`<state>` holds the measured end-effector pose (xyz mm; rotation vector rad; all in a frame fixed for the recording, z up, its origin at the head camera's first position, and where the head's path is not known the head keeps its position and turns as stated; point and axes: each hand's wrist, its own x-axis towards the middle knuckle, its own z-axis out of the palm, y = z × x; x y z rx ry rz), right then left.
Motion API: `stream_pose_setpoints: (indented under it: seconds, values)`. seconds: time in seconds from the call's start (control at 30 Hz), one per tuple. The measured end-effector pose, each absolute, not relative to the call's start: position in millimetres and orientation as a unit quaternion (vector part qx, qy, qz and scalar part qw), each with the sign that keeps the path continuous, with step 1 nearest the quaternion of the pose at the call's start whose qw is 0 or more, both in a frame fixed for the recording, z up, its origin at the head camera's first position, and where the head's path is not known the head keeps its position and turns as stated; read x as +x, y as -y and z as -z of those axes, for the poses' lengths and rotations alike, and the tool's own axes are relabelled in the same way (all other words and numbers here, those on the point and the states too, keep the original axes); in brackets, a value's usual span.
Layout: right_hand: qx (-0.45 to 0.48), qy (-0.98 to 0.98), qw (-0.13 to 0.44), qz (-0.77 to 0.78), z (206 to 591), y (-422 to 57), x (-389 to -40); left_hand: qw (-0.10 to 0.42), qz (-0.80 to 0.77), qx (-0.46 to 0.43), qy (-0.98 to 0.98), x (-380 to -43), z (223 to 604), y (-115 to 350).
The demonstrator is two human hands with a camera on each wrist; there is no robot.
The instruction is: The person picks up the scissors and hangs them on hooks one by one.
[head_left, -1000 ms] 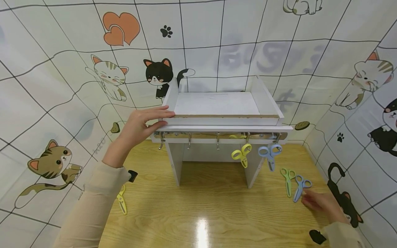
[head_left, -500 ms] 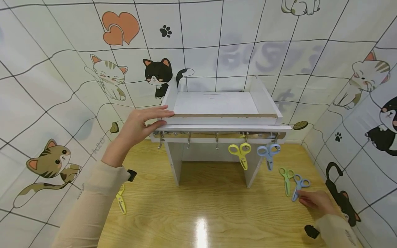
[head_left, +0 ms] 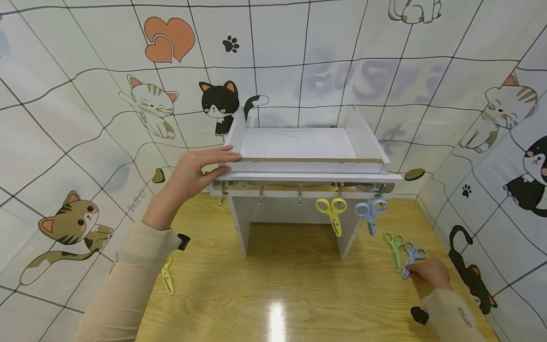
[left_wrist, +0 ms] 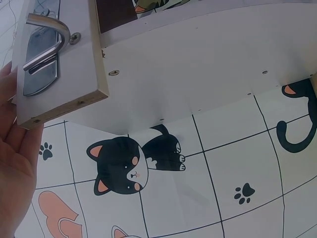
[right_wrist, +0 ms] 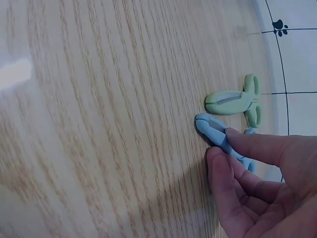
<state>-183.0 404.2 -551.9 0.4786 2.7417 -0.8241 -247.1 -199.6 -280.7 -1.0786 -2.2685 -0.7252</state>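
My left hand [head_left: 188, 173] rests on the left end of the white shelf [head_left: 307, 168], fingers fairly straight over the corner and thumb lower along the front. In the left wrist view, part of this hand [left_wrist: 19, 163] shows beside the board's end with a metal hook [left_wrist: 54, 37]. On the table at the right, my right hand [head_left: 431, 273] pinches the blade part of light blue scissors [head_left: 411, 256] between thumb and fingers; their handles are partly hidden in the right wrist view. Green scissors [right_wrist: 233, 102] lie right beside them.
Yellow scissors [head_left: 333, 216] and another blue pair [head_left: 371, 213] hang from hooks at the shelf's right. Hooks farther left, such as this one [head_left: 261, 194], hold nothing. More yellow scissors [head_left: 167, 278] lie left on the wooden table [head_left: 239, 299]. Cat-printed sheeting [head_left: 325, 33] surrounds it.
My right hand has moved left onto the blue scissors and now pinches them. The hanging yellow scissors have swung a little and turned flatter to view. The left hand has stayed put.
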Motion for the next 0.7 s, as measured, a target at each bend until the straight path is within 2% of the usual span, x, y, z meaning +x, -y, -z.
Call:
stream_pose_setpoints:
  seconds: [0.5,0.7]
  values:
    - [0.240,-0.888,0.135,0.367,559,-410,-181,0.265,0.262,-0.394,0.840,-246,281,199]
    - [0.284,-0.832,0.111,0.463,568,-413,-179,0.267,0.266,-0.395,0.838,-246,281,199]
